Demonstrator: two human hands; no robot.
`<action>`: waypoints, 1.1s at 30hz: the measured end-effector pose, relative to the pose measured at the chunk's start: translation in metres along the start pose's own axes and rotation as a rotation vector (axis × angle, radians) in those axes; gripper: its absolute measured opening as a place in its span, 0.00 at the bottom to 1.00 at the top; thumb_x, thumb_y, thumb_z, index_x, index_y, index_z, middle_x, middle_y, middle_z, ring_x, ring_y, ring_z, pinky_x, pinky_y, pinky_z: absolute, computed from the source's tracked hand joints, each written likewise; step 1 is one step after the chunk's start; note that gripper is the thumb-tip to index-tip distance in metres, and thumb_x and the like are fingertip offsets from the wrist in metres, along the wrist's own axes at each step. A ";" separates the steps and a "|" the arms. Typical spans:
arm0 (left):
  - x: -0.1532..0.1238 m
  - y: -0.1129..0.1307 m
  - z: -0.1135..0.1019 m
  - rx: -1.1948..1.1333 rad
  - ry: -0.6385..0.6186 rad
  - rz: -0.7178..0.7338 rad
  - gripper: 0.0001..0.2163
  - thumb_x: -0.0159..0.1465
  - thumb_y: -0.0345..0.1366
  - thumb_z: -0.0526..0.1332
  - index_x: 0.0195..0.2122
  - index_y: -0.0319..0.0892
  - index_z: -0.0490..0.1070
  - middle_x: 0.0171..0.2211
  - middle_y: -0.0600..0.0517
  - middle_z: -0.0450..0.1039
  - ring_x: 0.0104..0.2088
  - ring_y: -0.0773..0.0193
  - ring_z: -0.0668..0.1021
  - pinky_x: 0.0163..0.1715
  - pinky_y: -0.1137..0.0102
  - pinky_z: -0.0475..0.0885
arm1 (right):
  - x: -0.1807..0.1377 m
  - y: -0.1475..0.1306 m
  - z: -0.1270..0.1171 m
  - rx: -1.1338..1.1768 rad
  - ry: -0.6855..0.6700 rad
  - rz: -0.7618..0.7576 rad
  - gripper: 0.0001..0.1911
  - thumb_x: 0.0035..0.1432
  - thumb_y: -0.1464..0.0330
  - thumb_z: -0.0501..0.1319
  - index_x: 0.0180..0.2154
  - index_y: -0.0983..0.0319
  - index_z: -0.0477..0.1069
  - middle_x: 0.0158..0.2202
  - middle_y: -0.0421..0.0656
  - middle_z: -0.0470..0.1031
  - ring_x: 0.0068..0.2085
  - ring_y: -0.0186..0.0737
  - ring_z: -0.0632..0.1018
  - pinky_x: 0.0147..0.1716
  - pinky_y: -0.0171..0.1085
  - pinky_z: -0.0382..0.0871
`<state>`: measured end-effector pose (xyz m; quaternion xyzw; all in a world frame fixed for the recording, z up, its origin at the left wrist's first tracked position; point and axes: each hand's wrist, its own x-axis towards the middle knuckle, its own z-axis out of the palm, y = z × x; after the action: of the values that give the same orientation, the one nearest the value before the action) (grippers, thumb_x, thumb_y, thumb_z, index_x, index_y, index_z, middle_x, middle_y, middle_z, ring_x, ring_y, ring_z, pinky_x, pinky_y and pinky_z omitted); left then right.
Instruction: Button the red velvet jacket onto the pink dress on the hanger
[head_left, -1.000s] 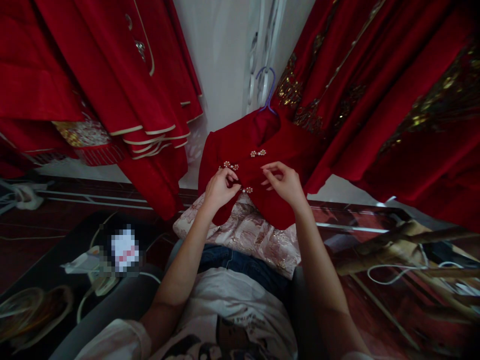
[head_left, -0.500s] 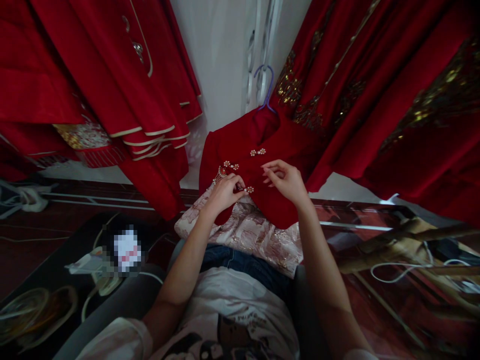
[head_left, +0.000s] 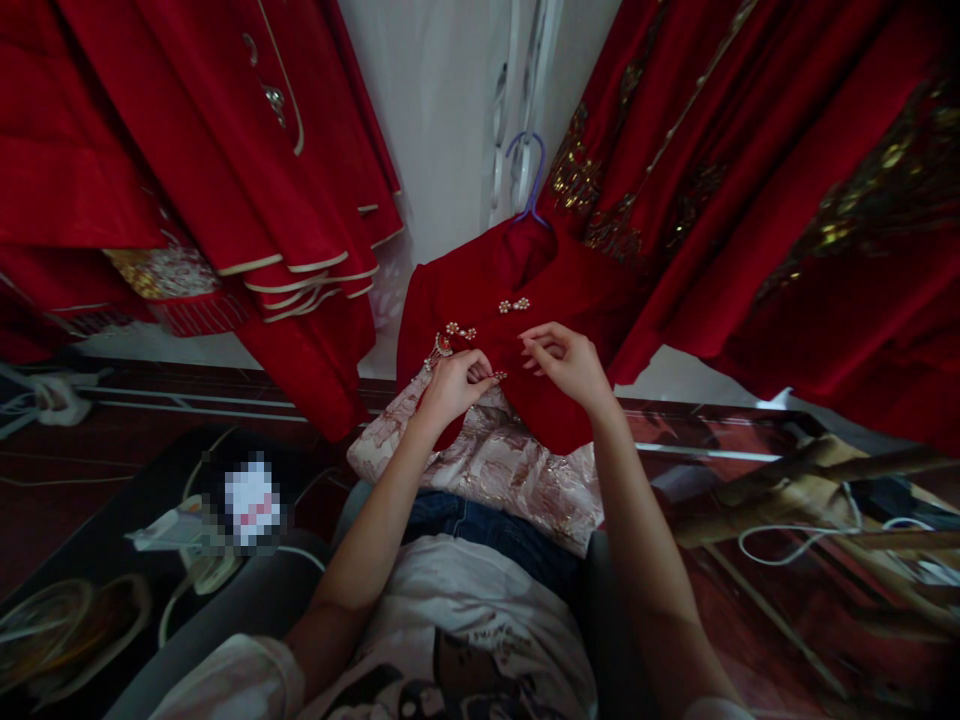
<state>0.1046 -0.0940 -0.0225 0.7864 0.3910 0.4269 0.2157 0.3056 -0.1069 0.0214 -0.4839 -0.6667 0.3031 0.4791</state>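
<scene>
A red jacket [head_left: 555,400] hangs from a purple hanger [head_left: 537,180] and drapes down in front of me. My left hand [head_left: 454,388] pinches the jacket's front edge at the lowest beaded flower clasp [head_left: 500,376], which its fingers partly cover. Just above that hand is another beaded clasp [head_left: 461,331], with an ornament of hanging beads [head_left: 441,345] beside it. A third clasp [head_left: 514,305] sits higher on the chest. My right hand [head_left: 568,360] is raised over the jacket with its fingertips drawn together. Whatever they hold is too small to make out.
Red garments [head_left: 300,180] with pale piping hang at the left, and sequined red ones [head_left: 675,230] at the right. Pale brocade cloth [head_left: 525,480] covers my lap. A dark table [head_left: 150,500] with a power strip [head_left: 217,570] stands left; wooden bars [head_left: 757,490] lie right.
My left hand's fingers have shifted slightly and now cover more of the lowest clasp. The right hand stays nearly in place, its fingertips a touch lower.
</scene>
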 end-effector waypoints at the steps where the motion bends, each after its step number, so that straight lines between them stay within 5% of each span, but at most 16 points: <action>1: 0.000 0.000 0.000 0.032 0.013 0.030 0.04 0.57 0.31 0.66 0.29 0.41 0.70 0.29 0.53 0.72 0.30 0.67 0.75 0.32 0.72 0.71 | 0.000 0.000 0.000 -0.002 -0.003 -0.001 0.16 0.57 0.58 0.61 0.41 0.63 0.73 0.32 0.44 0.77 0.30 0.36 0.80 0.25 0.33 0.76; 11: -0.001 0.006 -0.006 0.170 0.011 0.078 0.07 0.59 0.37 0.66 0.32 0.42 0.70 0.33 0.52 0.71 0.34 0.64 0.74 0.37 0.69 0.71 | 0.000 0.001 -0.001 -0.003 -0.013 0.002 0.17 0.56 0.58 0.61 0.41 0.63 0.73 0.32 0.45 0.77 0.30 0.36 0.80 0.26 0.33 0.76; 17: 0.014 -0.011 -0.025 0.412 0.255 0.060 0.12 0.66 0.42 0.57 0.47 0.44 0.70 0.44 0.46 0.67 0.46 0.56 0.69 0.51 0.60 0.66 | -0.001 0.000 -0.005 0.000 -0.023 -0.001 0.17 0.56 0.57 0.61 0.41 0.63 0.73 0.31 0.44 0.77 0.30 0.35 0.80 0.26 0.32 0.76; 25: 0.040 -0.036 -0.052 0.600 0.009 0.228 0.09 0.66 0.37 0.56 0.42 0.44 0.73 0.49 0.44 0.66 0.51 0.51 0.66 0.51 0.56 0.64 | -0.001 0.001 -0.007 0.003 -0.034 -0.004 0.16 0.56 0.58 0.61 0.40 0.62 0.73 0.32 0.44 0.77 0.30 0.36 0.80 0.26 0.33 0.77; 33: 0.060 -0.045 -0.056 0.511 -0.130 0.373 0.07 0.66 0.36 0.56 0.37 0.46 0.73 0.35 0.50 0.73 0.43 0.59 0.72 0.63 0.55 0.51 | 0.000 0.003 -0.009 -0.008 -0.039 -0.003 0.16 0.56 0.58 0.61 0.40 0.63 0.73 0.32 0.44 0.77 0.30 0.36 0.80 0.26 0.33 0.76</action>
<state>0.0581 -0.0183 0.0078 0.8989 0.3199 0.2958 -0.0463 0.3146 -0.1063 0.0217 -0.4788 -0.6777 0.3091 0.4647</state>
